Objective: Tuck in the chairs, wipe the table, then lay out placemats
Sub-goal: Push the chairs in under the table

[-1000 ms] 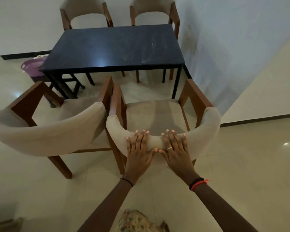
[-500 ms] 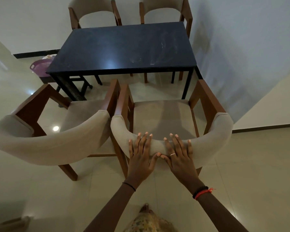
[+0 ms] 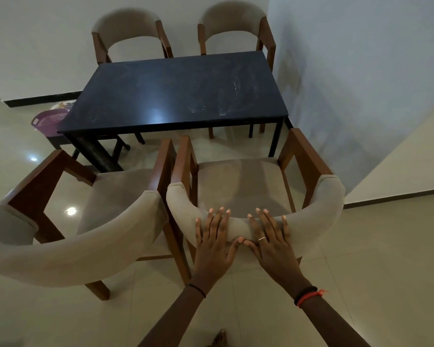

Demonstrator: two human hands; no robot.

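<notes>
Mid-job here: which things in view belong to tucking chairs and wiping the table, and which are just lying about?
Job: near right chair, with left hand and right hand flat on its backrest; near left chair; far left chair; far right chair; black table.
Lying about: purple basket, left of the table.

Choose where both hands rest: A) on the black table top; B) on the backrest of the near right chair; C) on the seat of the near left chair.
B: the left hand and right hand lie flat, fingers straight, on the backrest of the near right chair.
</notes>
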